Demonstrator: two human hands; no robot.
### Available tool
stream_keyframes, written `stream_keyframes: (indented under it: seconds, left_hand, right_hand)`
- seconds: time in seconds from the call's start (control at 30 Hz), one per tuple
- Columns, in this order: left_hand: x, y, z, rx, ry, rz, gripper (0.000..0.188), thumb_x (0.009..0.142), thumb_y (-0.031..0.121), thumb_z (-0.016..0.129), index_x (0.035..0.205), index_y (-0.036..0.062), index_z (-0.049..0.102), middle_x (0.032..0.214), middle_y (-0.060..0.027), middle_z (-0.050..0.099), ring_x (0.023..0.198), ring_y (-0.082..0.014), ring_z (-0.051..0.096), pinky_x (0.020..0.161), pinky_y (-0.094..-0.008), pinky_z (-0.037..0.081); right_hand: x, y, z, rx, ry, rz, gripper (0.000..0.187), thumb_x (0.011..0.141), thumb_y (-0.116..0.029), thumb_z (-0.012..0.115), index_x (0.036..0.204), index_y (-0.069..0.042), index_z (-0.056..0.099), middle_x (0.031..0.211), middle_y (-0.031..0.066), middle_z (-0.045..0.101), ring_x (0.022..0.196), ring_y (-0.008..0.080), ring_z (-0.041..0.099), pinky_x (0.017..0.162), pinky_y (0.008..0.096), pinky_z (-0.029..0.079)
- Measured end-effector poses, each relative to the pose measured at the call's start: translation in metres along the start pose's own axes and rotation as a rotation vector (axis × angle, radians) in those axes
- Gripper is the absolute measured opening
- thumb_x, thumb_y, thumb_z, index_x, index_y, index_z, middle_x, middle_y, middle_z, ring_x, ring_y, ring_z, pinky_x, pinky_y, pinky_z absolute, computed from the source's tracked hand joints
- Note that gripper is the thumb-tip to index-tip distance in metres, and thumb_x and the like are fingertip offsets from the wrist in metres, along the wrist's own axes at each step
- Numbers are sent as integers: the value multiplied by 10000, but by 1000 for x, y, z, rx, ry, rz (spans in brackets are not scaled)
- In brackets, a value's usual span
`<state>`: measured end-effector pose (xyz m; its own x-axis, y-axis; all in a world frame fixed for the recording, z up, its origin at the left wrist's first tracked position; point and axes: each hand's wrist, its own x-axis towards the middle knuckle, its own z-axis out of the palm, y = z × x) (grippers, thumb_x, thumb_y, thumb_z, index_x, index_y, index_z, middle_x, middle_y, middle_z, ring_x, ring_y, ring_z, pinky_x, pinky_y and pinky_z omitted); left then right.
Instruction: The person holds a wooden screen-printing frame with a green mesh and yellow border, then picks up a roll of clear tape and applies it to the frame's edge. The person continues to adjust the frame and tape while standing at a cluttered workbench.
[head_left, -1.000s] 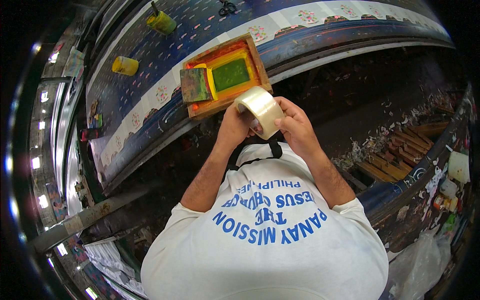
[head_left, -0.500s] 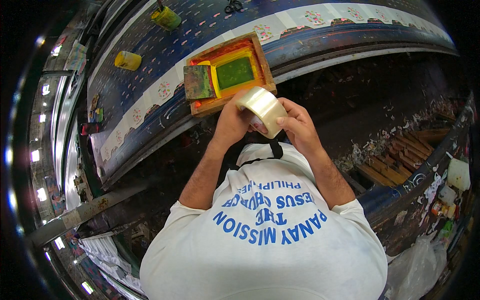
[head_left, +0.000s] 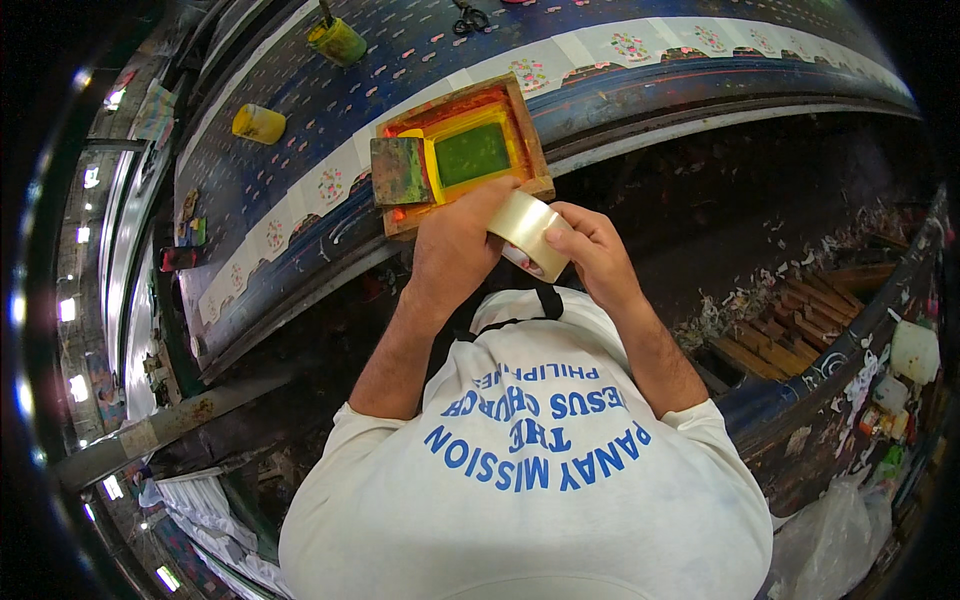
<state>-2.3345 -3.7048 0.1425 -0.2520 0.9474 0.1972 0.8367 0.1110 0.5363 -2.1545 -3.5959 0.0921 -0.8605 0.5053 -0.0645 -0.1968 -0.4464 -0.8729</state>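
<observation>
I saw the roll of clear, glossy packing tape point(head_left: 528, 232) held just below the small wooden-framed printing screen with its yellow-green mesh point(head_left: 470, 152), its open core turned up and to the left. My left hand point(head_left: 458, 240) was closed over the roll's left side. My right hand point(head_left: 592, 250) pinched its right rim, both equally near that frame on the long blue patterned printing table point(head_left: 620, 70).

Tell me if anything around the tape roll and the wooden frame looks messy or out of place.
Yes. The small wooden screen frame sits askew on the long printing table, one corner over the table's near edge, smeared with red and yellow ink. Scraps litter the dark floor at right. Both hands, left hand and right hand, hold the tape roll.
</observation>
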Motion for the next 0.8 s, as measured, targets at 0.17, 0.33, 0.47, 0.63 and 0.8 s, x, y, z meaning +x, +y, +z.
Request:
stream_keyframes:
  seconds: [0.17,0.33,0.47,0.63,0.8]
  left_hand:
    - [3,22,-8,204,-39,88,654,817,7,816,1443,119,663,1168,-181,760,1025,-370,760,916,-444,615]
    - [9,13,3,75,114,160,640,820,26,823,1435,106,664,1198,-178,759,1066,-352,751,895,-410,617]
    - [11,-9,19,-275,42,-53,504,924,53,774,1413,82,658,1259,-157,751,1107,-280,753,903,-378,609]
    - [-2,-27,40,-828,-187,-392,452,1055,115,662,1490,52,553,1308,-122,705,1106,-279,762,870,-401,650]
    - [-8,-17,32,-1168,-354,-720,539,1045,-19,567,1559,129,490,1281,-105,699,1032,-226,748,731,-351,662]
  right_hand:
    - [2,3,1,-86,30,59,348,1053,-310,703,1169,17,722,950,56,743,814,102,694,748,271,553]
    - [0,-2,0,-86,45,41,375,1055,-338,735,1187,13,722,973,57,743,839,104,705,764,267,565]
    - [-3,-9,-1,129,-23,2,443,1015,-282,773,1316,22,659,1114,92,745,977,157,734,902,313,600]
    - [-6,4,-8,208,-151,-45,627,910,-178,801,1452,42,573,1259,124,711,1146,190,708,1019,360,586]
    - [-6,2,-6,274,-113,-36,623,892,-156,764,1446,58,574,1252,139,714,1149,199,713,991,367,595]
